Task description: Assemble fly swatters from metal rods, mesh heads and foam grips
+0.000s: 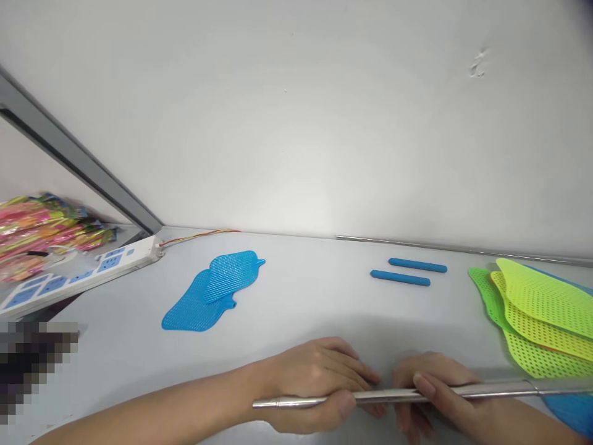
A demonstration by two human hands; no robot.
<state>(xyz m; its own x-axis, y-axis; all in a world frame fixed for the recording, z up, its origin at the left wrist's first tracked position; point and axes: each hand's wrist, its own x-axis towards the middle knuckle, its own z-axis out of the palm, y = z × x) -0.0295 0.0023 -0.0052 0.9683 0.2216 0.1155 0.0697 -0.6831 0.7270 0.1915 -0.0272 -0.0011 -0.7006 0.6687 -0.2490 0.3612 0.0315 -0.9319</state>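
Metal rod (389, 396) is pinched between thumb and fingers of left hand (319, 369) and right hand (440, 369), above the table (301, 290). Its visible tip is bare; beyond, two blue handles (400, 278) and two blue nets (189, 306) lie loose, not joined to it.

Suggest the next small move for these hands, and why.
I'd probably free the left hand to fetch the nearer blue mesh paddle: the metal rod has a bare thin end, and the right hand also holds the rod.
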